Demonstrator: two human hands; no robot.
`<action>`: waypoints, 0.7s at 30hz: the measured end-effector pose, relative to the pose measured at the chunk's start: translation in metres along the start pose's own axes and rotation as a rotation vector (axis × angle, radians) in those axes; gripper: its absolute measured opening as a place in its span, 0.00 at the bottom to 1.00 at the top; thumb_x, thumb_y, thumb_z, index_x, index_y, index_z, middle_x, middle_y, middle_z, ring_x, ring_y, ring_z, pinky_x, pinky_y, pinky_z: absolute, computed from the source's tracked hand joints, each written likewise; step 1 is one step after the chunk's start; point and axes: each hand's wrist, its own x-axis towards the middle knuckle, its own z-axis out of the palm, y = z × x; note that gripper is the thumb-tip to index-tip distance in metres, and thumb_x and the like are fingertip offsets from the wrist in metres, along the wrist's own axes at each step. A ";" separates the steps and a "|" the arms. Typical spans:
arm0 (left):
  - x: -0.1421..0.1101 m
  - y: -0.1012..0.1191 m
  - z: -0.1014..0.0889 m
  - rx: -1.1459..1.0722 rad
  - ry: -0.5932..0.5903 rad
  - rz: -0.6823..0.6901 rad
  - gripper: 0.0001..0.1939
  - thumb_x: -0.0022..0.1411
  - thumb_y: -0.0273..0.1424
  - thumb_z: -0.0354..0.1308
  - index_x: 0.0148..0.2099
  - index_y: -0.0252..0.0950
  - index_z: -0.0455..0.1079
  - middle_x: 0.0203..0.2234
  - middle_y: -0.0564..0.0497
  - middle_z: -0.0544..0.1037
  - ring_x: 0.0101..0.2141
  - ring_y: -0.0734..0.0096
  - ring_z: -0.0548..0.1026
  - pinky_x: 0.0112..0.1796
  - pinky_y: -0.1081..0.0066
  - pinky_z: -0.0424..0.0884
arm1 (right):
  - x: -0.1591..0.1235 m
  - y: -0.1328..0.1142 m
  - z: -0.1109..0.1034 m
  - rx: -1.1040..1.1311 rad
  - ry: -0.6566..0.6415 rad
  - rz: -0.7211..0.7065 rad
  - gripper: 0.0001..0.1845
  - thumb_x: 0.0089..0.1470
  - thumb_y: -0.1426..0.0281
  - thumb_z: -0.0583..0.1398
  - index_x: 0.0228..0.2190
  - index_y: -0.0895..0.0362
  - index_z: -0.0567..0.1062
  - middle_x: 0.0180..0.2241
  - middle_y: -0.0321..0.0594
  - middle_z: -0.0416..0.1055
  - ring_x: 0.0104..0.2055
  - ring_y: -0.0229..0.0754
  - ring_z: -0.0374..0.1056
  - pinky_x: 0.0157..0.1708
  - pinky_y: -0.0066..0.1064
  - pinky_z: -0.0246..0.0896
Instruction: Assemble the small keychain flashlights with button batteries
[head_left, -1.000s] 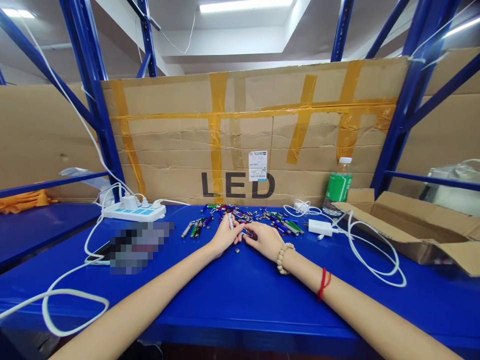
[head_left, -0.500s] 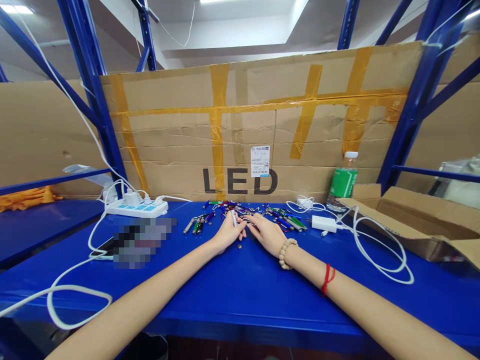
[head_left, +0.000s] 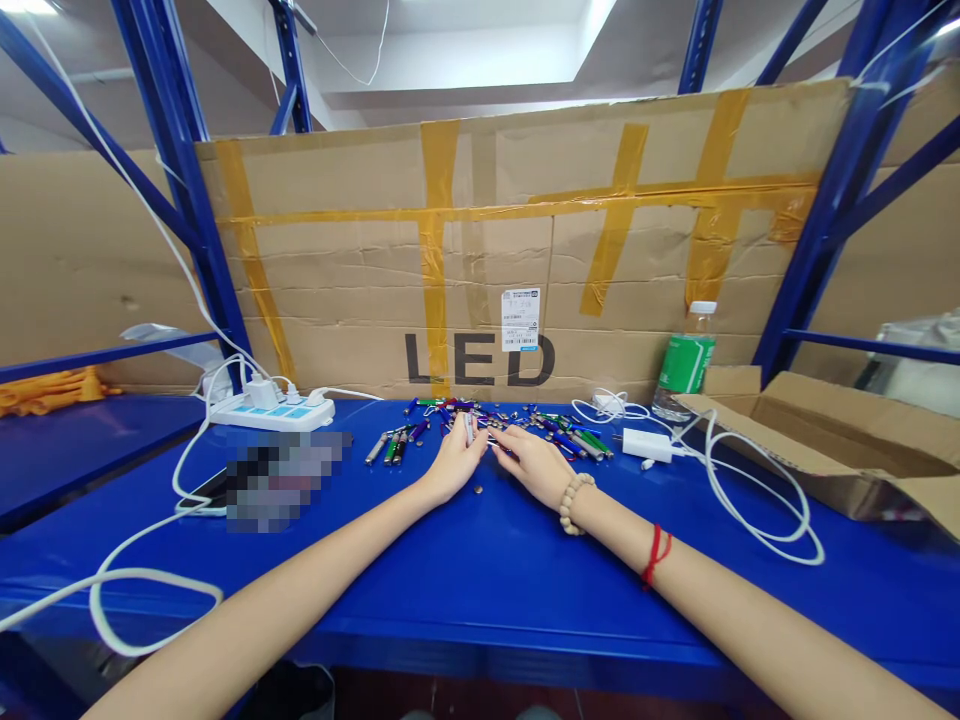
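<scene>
My left hand (head_left: 453, 462) is closed around a slim silver pen-shaped tube (head_left: 470, 428), which points up and away from me. Close beside it, my right hand (head_left: 534, 464) has its fingers bent together at the tube's side; whatever lies between those fingertips is hidden. Beyond both hands spreads a pile of small coloured metal tubes (head_left: 581, 440) in blue, green, silver and purple. Several similar tubes (head_left: 395, 446) lie in a loose group left of my left hand. A tiny round disc, like a button cell (head_left: 478, 490), rests on the blue table just below the hands.
On the left are a white power strip (head_left: 285, 413) with cables and a blurred-out dark device (head_left: 217, 490). To the right stand a white charger (head_left: 646, 445) with a coiled cord, a green-labelled bottle (head_left: 686, 362) and an open carton (head_left: 847, 440). A cardboard wall (head_left: 360, 290) closes the back.
My left hand has turned slightly, so its fingers cover more of the silver tube. My right hand has stayed close by with little movement. The view has shifted slightly.
</scene>
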 end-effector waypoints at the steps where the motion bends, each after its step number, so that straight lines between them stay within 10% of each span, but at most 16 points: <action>1: 0.000 0.001 -0.001 0.037 -0.002 0.029 0.08 0.59 0.30 0.49 0.31 0.37 0.52 0.20 0.60 0.58 0.19 0.81 0.58 0.22 0.77 0.57 | 0.000 0.000 0.000 0.009 -0.008 -0.007 0.15 0.58 0.70 0.49 0.45 0.58 0.69 0.35 0.42 0.68 0.36 0.40 0.66 0.32 0.27 0.58; 21: -0.001 -0.001 -0.007 0.410 -0.160 0.285 0.06 0.61 0.31 0.44 0.32 0.39 0.50 0.22 0.58 0.62 0.22 0.74 0.63 0.25 0.74 0.56 | 0.002 0.012 0.009 0.354 0.056 -0.094 0.14 0.52 0.71 0.53 0.20 0.60 0.72 0.16 0.32 0.65 0.19 0.32 0.56 0.23 0.23 0.50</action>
